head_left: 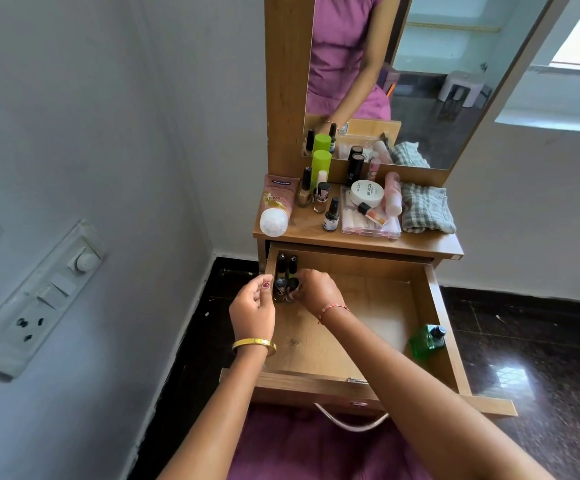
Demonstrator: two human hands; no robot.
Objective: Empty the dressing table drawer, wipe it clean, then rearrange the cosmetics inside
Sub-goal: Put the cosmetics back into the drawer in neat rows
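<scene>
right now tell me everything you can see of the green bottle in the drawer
The green bottle is a small, see-through green container, glass or plastic by its look, with a dark cap. It sits in the open wooden drawer, tilted against the right wall near the front right corner, cap toward the wall. It rests on the drawer floor, apart from the small dark-capped bottles at the back left. Neither of the hands touches it. No label is readable.

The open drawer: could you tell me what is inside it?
Small dark-capped bottles stand at its back-left corner, a green bottle lies right. The right hand covers some bottles.
</scene>
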